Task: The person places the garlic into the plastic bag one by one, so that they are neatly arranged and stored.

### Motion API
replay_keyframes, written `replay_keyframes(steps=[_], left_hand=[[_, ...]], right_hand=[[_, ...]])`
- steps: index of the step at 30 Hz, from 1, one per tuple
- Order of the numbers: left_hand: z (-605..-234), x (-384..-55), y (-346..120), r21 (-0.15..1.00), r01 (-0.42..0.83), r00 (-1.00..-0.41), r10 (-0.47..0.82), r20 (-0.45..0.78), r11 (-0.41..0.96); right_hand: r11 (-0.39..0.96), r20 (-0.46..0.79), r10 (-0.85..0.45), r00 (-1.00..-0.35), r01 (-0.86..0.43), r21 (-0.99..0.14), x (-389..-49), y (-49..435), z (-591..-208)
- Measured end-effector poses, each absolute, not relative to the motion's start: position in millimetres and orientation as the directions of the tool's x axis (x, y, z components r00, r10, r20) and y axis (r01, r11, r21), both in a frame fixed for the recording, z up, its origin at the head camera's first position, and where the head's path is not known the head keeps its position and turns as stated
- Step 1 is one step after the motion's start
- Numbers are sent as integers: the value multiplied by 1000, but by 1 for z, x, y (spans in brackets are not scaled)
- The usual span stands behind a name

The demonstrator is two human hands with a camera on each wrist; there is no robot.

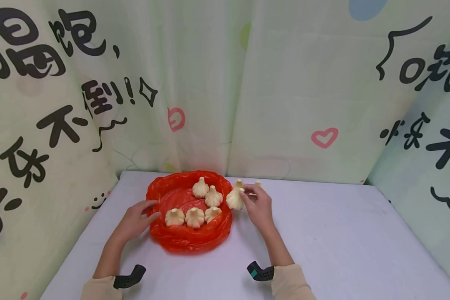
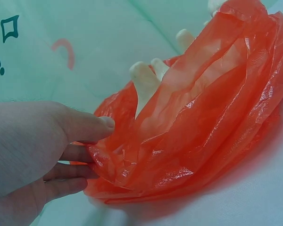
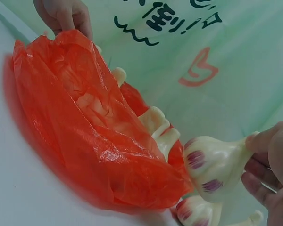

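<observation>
A red plastic bag lies with its mouth spread wide on the table, several white garlic bulbs inside it. At its left side my left hand pinches the rim, thumb on the inner side and fingers outside, as the left wrist view shows. My right hand holds a garlic bulb by its stem, just beyond the bag's right rim. Purple patches mark this bulb in the right wrist view. Below it is another garlic bulb, outside the bag.
Behind my right hand, the tip of a further garlic bulb shows. The white table stretches to the right. Pale printed curtains with black writing enclose it at the back and sides. Dark wrist devices sit at both cuffs.
</observation>
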State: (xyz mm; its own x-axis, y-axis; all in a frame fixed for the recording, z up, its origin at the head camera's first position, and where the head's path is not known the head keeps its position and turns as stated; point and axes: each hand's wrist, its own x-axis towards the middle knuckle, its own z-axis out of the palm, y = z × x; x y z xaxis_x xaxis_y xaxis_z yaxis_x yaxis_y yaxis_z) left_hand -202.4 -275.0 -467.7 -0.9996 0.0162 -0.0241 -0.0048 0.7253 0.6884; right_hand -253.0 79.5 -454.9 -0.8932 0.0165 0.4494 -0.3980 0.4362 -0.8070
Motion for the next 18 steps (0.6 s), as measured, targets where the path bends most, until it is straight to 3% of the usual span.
replay_keyframes(steps=[18], left_hand=[[-469, -202, -276, 689, -3, -999, 22, -27, 725]], right_hand=[[382, 471, -60, -880, -457, -804, -259, 52, -442]])
